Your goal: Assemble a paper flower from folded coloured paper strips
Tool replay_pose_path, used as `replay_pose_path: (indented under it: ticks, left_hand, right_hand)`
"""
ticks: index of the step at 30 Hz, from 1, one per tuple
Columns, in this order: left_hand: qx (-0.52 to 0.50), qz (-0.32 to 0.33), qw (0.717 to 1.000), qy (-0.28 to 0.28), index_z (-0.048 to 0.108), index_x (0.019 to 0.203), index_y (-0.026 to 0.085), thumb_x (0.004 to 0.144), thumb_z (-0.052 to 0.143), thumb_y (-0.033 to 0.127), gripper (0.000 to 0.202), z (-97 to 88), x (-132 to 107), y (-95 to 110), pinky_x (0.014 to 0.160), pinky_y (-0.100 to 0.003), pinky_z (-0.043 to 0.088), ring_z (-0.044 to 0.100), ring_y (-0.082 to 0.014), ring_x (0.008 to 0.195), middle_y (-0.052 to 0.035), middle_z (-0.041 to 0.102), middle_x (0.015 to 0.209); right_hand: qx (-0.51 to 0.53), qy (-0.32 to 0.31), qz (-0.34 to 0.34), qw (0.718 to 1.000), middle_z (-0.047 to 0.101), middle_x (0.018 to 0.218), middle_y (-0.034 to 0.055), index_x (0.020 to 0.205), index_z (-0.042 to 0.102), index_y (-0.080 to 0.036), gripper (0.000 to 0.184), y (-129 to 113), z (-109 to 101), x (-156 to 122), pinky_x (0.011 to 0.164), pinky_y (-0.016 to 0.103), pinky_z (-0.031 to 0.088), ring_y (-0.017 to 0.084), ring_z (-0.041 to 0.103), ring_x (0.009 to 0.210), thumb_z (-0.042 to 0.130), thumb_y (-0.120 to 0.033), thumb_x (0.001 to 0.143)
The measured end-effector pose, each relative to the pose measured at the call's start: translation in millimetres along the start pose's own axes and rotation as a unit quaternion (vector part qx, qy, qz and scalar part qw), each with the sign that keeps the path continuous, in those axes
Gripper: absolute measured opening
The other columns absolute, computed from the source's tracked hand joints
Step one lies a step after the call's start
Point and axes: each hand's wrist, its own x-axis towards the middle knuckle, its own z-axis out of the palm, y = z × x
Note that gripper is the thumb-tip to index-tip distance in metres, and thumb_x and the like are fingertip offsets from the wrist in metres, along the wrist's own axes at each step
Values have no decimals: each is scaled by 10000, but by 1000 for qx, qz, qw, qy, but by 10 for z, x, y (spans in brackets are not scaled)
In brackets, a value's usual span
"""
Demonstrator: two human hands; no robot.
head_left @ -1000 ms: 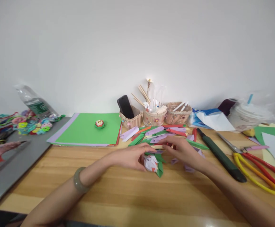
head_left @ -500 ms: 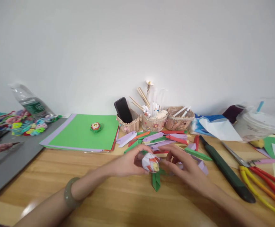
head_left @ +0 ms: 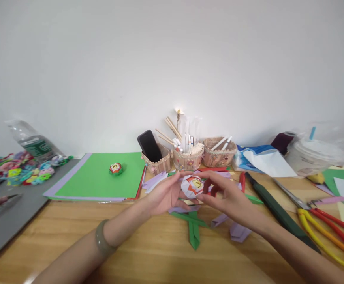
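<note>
- The left hand (head_left: 165, 194) cups a folded paper ball (head_left: 191, 186) of white, red and orange panels, fingers curled about its near and left side, lifting it clear of the wooden table (head_left: 106, 240).
- The right hand (head_left: 229, 199) meets the ball from the other side, thumb and forefinger pinching a small red paper piece (head_left: 207, 185) right against it; the other fingers are loosely bent.
- A pale green bangle (head_left: 100, 239) circles the left wrist.
- Directly beneath the hands lie green folded strips (head_left: 193, 230) and lilac folded pieces (head_left: 238, 232) on the tabletop, with more red, lilac and green strips behind the hands.
- Behind these stand three small craft-stick baskets (head_left: 187, 157) against the wall; the left one props a dark phone (head_left: 148, 145), the others hold sticks and pens.
- To the left, a stack of coloured paper topped by a green sheet (head_left: 100, 177) carries a small finished paper flower (head_left: 115, 168).
- Further left, a plastic bottle (head_left: 32, 142) lies beside a heap of bright paper flowers (head_left: 26, 171).
- To the right lie a dark green utility knife (head_left: 275, 213), scissors with yellow and red handles (head_left: 322, 225), and a lidded plastic cup (head_left: 311, 156).
</note>
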Motion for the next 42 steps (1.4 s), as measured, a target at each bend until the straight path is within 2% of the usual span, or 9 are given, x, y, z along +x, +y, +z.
replay_pose_path:
  ticks: [3,6,9,14,19,26,30,37,42]
  left_hand:
    - [39,-57,998,-14,586,941,113,820,480,480,400,-50,30,-12,498,-224,513,659,-162,572,-77,665,711]
    - [37,-27,999,22,593,933,108,802,554,401,324,-78,20,-30,472,-196,495,629,-120,500,-63,668,724]
    - [-3,28,999,43,570,1014,135,771,624,300,299,-70,1,-27,561,-205,522,648,-116,586,-66,680,838]
    - [-19,83,996,27,550,1072,145,746,651,192,344,-10,-16,-82,719,-251,528,664,-156,792,-87,659,995]
    - [19,27,999,12,486,1170,219,715,638,120,490,-55,-46,-182,657,-250,524,678,-178,795,-57,675,943]
    - [60,-63,996,-12,582,971,151,786,454,562,468,-166,-5,-193,469,-239,489,645,-159,508,-69,676,745]
    - [40,-1,999,22,611,900,125,773,605,304,219,-160,-12,-217,504,-218,488,624,-120,530,-57,676,746]
    - [-10,30,999,28,521,1113,180,701,630,93,435,-103,-45,-169,765,-326,509,657,-171,839,-65,661,992]
    - [25,69,995,74,500,1027,207,654,700,123,432,-69,-36,-221,610,-262,537,648,-149,748,-34,626,969]
  right_hand:
    - [-20,-9,-47,999,600,1087,40,1106,565,-241,345,40,-48,-19,637,246,490,157,588,850,611,-221,765]
    - [-32,28,-52,998,548,1153,58,1176,520,-257,401,74,-50,-74,645,259,501,161,581,868,596,-238,783]
    - [-32,89,-16,995,561,1012,58,1205,464,-238,387,89,-4,-147,631,275,505,142,571,758,539,-261,826]
    - [-23,79,7,997,549,1060,65,1212,406,-241,430,115,143,-210,667,292,511,167,569,841,560,-294,814]
    - [-58,69,-33,995,577,1060,64,1129,495,-239,315,141,172,-181,686,291,515,170,587,847,547,-240,818]
    - [-151,-5,-155,976,568,1162,69,1209,482,-259,487,69,83,-228,872,337,469,192,551,1054,519,-88,755]
    - [-154,40,-149,976,541,1190,104,1201,462,-215,456,103,112,-244,893,363,458,209,528,1090,510,-108,761]
    - [-136,106,-101,980,576,1055,76,1059,519,-218,229,153,135,-239,803,322,480,193,554,986,503,-176,834]
    - [-124,129,-109,978,593,804,43,876,547,-199,68,65,170,-293,621,270,476,150,564,713,497,-174,839]
